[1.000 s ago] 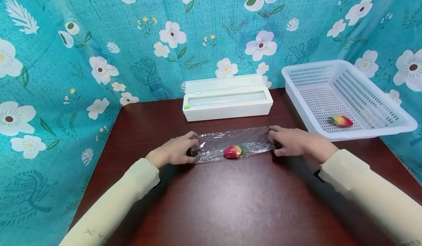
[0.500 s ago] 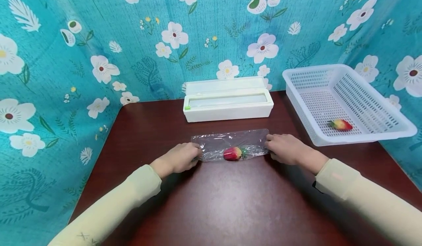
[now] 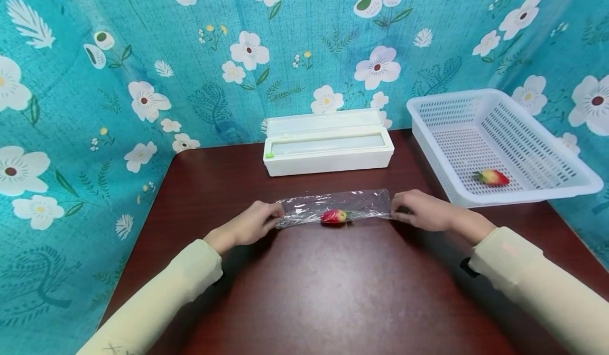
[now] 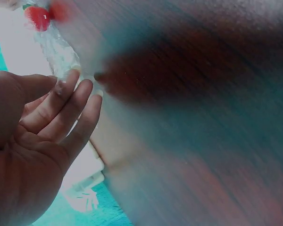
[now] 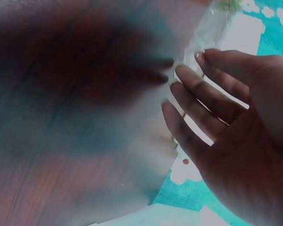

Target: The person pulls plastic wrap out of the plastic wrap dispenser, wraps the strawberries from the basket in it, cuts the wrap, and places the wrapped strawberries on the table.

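A strawberry, red and yellow with green leaves, lies wrapped in a strip of clear cling film in the middle of the head view. My left hand pinches the film's left end between thumb and fingertips. At the opposite end, my right hand pinches the film the same way. The left wrist view shows the film running from the fingertips toward the strawberry. In the right wrist view, film reaches the thumb and index finger; the other fingers spread loosely.
Behind the film stands a white cling film dispenser box with its lid up. A white plastic basket at the right holds another strawberry. The dark red table backs onto a blue flowered cloth.
Both hands shift at the film ends, first over the near corners and now slightly outward. The film strip looks narrower, and the strawberry has moved slightly away from me with it.
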A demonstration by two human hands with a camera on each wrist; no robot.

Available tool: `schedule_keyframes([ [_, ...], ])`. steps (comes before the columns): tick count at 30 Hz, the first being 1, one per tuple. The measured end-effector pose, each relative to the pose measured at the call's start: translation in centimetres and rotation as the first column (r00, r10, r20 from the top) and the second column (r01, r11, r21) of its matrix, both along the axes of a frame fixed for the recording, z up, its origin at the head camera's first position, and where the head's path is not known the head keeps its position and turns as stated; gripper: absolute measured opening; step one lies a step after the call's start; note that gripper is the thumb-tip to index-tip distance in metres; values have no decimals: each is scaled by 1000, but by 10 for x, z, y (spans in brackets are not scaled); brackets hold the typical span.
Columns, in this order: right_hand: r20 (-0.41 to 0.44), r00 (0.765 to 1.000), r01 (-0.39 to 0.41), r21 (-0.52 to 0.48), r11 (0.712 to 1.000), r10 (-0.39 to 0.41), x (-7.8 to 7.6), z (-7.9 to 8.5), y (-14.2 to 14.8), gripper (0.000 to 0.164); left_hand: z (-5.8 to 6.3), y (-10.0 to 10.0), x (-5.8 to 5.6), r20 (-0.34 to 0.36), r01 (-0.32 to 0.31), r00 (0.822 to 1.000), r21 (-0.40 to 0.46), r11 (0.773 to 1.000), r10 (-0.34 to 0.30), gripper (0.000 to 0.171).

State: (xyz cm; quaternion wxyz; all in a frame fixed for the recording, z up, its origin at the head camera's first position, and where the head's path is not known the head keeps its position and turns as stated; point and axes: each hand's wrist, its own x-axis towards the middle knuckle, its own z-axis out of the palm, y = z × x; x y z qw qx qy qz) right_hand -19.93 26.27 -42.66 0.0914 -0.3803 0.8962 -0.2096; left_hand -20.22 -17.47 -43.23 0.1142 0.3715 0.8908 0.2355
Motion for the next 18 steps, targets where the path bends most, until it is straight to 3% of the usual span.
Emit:
schedule_keyframes([
  [5,128,992,6,-48,999,0,-10,4,6,14,-2,0,-3,13,-23,1000,2,1000,23,15],
  [11,220,974,46,-3,999,-44,-24,6,2,19,-3,5,-10,-21,-31,999,-34,999,30,15],
  [14,236,971,49,-11,999,-45,-35,-8,5,19,-5,7,-14,-31,-44,999,-67,997,41,15],
  [18,164,986,17,-26,1000,-13,-56,-45,18,18,-8,9,-18,-42,-68,997,-117,991,63,13],
])
